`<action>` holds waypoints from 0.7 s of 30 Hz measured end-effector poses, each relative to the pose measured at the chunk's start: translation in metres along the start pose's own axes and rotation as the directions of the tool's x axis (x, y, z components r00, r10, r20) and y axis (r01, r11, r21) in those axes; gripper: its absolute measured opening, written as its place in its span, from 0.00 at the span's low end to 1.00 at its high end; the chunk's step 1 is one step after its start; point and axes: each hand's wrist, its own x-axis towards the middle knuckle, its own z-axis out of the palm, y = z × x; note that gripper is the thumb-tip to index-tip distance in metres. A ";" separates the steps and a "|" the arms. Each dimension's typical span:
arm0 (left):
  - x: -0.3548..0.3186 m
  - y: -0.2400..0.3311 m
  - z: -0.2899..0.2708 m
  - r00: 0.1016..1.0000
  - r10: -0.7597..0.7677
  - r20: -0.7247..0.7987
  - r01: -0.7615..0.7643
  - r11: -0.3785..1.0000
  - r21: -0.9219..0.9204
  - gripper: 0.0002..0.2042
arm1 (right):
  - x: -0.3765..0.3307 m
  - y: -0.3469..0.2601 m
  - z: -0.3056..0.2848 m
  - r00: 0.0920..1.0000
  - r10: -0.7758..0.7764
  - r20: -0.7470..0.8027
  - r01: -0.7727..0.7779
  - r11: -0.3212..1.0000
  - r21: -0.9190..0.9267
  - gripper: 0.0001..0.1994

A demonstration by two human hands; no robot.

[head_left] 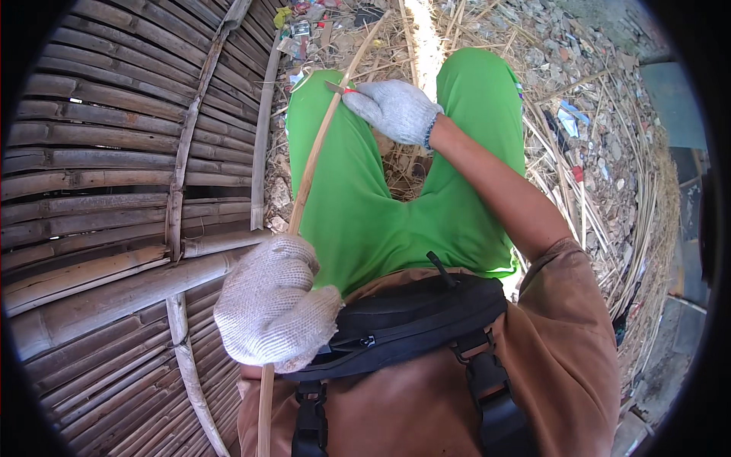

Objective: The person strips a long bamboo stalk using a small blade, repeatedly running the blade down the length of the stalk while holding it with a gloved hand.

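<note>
A long, thin bamboo strip (311, 164) slants from the lower edge past my left knee to the top of the head view. My left hand (276, 305), in a white knitted glove, is wrapped round its lower part near my waist. Farther up, my gloved right hand (397, 113) grips a small knife (335, 87) by what shows as a red handle. The short blade lies across the strip, touching it above my left knee. Near the blade, a thin pale curl (301, 82) shows against the green trousers (343, 167). My right palm and most of the handle are hidden.
Close on my left stands a bamboo slat wall (114, 160) with upright poles. A black waist bag (415, 316) sits across my lap. Loose bamboo strips (563, 183), straw and scraps litter the ground ahead and to the right.
</note>
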 end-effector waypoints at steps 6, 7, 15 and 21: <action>-0.008 0.017 -0.007 0.999 -0.040 0.008 0.040 0.999 -0.009 0.14 | 0.000 0.005 0.002 1.000 -0.013 0.002 0.013 0.999 0.036 0.34; -0.008 0.017 -0.007 0.999 -0.035 0.009 0.036 0.999 -0.015 0.14 | -0.003 0.005 0.002 1.000 -0.020 -0.001 0.020 0.999 0.041 0.34; -0.003 -0.011 -0.003 1.000 0.023 -0.011 -0.023 1.000 -0.015 0.14 | -0.013 -0.001 -0.002 0.996 -0.082 0.034 0.081 0.996 0.030 0.31; -0.005 -0.012 -0.007 1.000 0.017 -0.012 -0.017 1.000 0.001 0.14 | -0.006 0.004 -0.004 0.999 -0.015 0.049 0.015 1.000 0.009 0.32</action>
